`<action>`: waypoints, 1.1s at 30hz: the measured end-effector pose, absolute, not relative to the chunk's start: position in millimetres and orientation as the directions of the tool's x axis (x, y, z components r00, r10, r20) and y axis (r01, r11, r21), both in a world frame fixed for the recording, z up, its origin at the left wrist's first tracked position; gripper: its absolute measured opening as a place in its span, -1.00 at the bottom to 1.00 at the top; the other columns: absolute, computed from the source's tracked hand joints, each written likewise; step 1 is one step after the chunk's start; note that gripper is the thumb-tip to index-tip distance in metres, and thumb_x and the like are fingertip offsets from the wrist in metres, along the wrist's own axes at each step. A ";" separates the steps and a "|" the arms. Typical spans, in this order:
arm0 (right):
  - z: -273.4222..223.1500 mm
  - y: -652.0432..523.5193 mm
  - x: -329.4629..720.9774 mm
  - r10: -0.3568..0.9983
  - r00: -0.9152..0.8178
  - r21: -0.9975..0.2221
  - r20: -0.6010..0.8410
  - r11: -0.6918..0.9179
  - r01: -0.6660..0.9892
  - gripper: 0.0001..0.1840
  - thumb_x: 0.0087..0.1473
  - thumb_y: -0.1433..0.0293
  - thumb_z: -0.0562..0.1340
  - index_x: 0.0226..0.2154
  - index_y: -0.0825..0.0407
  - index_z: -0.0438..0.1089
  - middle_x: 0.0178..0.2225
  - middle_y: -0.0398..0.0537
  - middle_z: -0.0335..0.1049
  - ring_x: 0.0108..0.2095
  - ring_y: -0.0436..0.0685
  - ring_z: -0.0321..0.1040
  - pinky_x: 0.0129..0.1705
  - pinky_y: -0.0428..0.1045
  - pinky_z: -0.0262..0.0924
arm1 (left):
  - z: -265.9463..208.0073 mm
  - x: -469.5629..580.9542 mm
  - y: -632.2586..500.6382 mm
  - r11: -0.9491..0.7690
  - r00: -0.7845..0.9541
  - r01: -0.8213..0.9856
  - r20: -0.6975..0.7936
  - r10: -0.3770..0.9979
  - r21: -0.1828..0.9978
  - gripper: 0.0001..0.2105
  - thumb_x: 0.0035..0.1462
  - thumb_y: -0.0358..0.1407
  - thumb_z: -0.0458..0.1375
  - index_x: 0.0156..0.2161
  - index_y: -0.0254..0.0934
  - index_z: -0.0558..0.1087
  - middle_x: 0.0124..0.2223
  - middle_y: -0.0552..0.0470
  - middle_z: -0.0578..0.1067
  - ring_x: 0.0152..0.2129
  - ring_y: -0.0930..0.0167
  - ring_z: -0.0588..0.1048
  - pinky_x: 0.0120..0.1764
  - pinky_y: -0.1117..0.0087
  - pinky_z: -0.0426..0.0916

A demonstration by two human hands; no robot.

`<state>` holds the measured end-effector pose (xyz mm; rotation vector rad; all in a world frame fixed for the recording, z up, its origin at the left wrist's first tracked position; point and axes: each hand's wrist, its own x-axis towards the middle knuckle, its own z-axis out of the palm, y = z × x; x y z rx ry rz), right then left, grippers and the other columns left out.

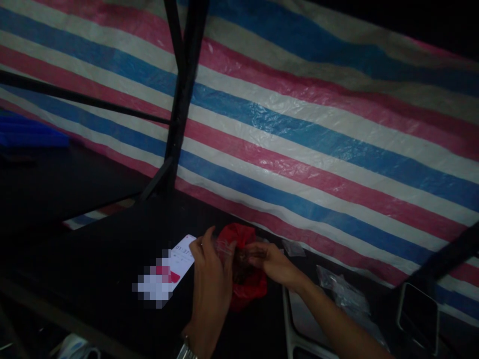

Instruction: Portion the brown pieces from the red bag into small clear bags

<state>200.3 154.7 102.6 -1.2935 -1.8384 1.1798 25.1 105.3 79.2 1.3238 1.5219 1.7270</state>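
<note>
A red plastic bag stands open on the black table, with dark small contents inside that I cannot make out. At its left side is my left hand, the thumb and fingers closed on a small clear plastic bag at the red bag's mouth. My right hand reaches over from the right, its fingers pinched together above the contents. Whatever lies between those fingertips is too dark and small to name. A metal watch sits on my left wrist.
A lit phone lies left of my left hand. Under my right forearm is a flat device resembling a scale. Clear plastic bags lie to the right, near a dark-screened device. Behind hangs a striped sheet with a black frame post.
</note>
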 end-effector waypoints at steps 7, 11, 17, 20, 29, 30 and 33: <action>130.8 140.9 207.7 0.943 -0.334 -0.955 -0.011 0.089 0.284 -0.45 -0.07 0.08 0.51 -0.05 -0.02 0.58 -0.03 0.03 0.64 0.00 0.25 0.54 0.18 0.21 0.29 | 70.5 20.2 107.2 -0.279 -0.215 0.204 0.321 0.922 0.938 -0.39 0.28 0.12 0.10 0.23 -0.26 0.16 0.06 -0.23 0.52 -0.12 0.11 0.64 -0.07 0.01 0.55; 148.3 133.8 208.5 0.945 -0.326 -0.956 0.018 0.112 0.272 -0.52 -0.02 0.15 0.48 -0.05 -0.04 0.58 0.00 -0.01 0.62 0.00 0.22 0.53 0.17 0.17 0.28 | 66.8 19.1 114.7 -0.336 -0.146 0.230 0.374 0.916 0.913 -0.47 0.26 0.02 0.13 0.19 -0.26 0.22 0.10 -0.24 0.54 0.03 0.09 0.57 0.09 -0.03 0.45; 170.7 132.1 199.6 0.927 -0.372 -0.918 0.044 0.184 0.352 -0.67 -0.03 0.42 0.41 -0.13 -0.02 0.58 -0.17 -0.08 0.62 -0.09 0.19 0.53 0.03 0.10 0.35 | 68.6 21.6 125.7 -0.413 -0.063 0.266 0.444 0.894 0.871 -0.60 0.14 -0.17 0.22 0.08 -0.18 0.39 0.05 -0.13 0.62 0.01 0.07 0.57 0.09 -0.04 0.42; 180.4 129.5 189.3 0.910 -0.401 -0.789 0.103 0.320 0.524 -0.61 -0.03 0.60 0.31 -0.13 -0.02 0.58 -0.16 -0.09 0.58 -0.13 0.15 0.52 -0.03 0.05 0.36 | 67.5 23.8 130.4 -0.444 -0.041 0.262 0.469 0.882 0.857 -0.54 0.12 -0.24 0.24 0.14 -0.16 0.38 0.02 -0.08 0.64 -0.05 0.11 0.60 0.08 -0.01 0.43; 197.2 118.8 168.2 0.699 -0.648 -0.346 0.302 0.714 0.609 -0.52 0.13 0.72 0.21 -0.03 -0.06 0.54 0.04 -0.05 0.49 0.06 0.09 0.44 0.17 0.00 0.29 | 61.8 27.6 136.5 -0.444 -0.054 0.200 0.462 0.885 0.874 -0.52 0.20 -0.22 0.20 0.22 -0.16 0.32 0.18 -0.15 0.55 0.08 0.16 0.56 0.11 0.06 0.45; 197.6 119.3 168.4 0.701 -0.641 -0.323 0.313 0.713 0.623 -0.53 0.16 0.70 0.22 -0.01 -0.06 0.54 0.05 -0.05 0.49 0.07 0.10 0.43 0.18 0.01 0.28 | 62.5 27.7 135.5 -0.433 -0.062 0.195 0.452 0.890 0.880 -0.53 0.21 -0.21 0.20 0.21 -0.15 0.32 0.19 -0.14 0.55 0.09 0.16 0.55 0.11 0.07 0.45; 194.8 122.6 172.9 0.759 -0.561 -0.301 0.330 0.648 0.700 -0.56 0.18 0.65 0.24 0.03 -0.05 0.52 0.04 -0.02 0.50 0.05 0.12 0.44 0.15 0.01 0.29 | 66.3 26.5 131.4 -0.387 -0.118 0.197 0.413 0.903 0.901 -0.56 0.25 -0.13 0.16 0.20 -0.16 0.33 0.13 -0.12 0.56 0.05 0.16 0.56 0.11 0.06 0.45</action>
